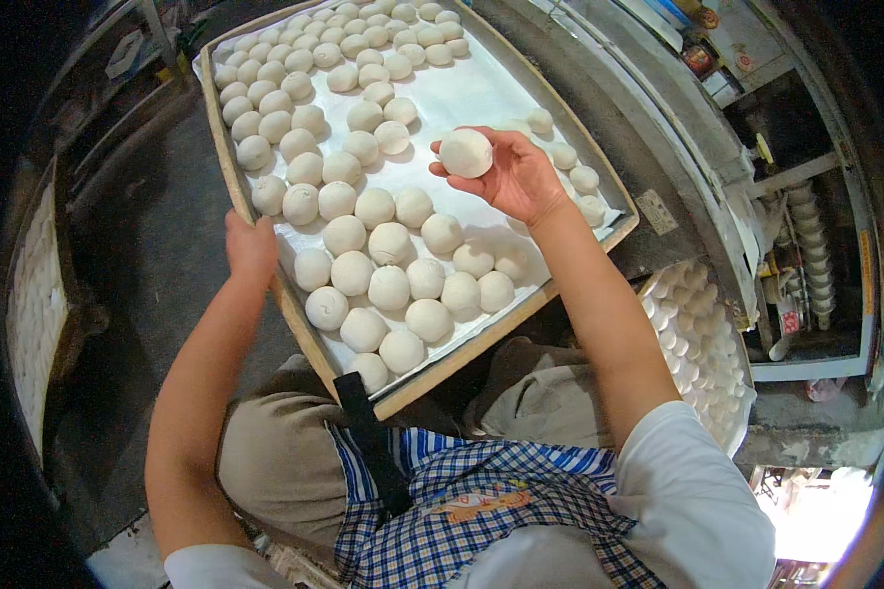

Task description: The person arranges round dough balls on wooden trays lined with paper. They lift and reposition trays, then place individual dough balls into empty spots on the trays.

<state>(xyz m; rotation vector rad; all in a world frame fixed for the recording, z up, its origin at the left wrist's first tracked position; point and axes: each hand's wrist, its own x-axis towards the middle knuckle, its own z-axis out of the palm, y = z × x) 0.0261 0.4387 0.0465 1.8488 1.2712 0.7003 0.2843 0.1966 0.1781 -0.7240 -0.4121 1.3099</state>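
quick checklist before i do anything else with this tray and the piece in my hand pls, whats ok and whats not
1. Left hand at the tray: ok, on its left edge; finger grip cannot be told.
2. Right hand on the round white piece: ok, held above the tray.
3. Bare space on the white liner: ok, a stretch shows beyond the right hand.
4. Gaps between the other pieces: not ok if they should stand apart; many look to be touching.
5. Underside of the held piece: cannot tell, hidden.
6. Black strip at the tray's near corner: cannot tell whether it is fastened there.
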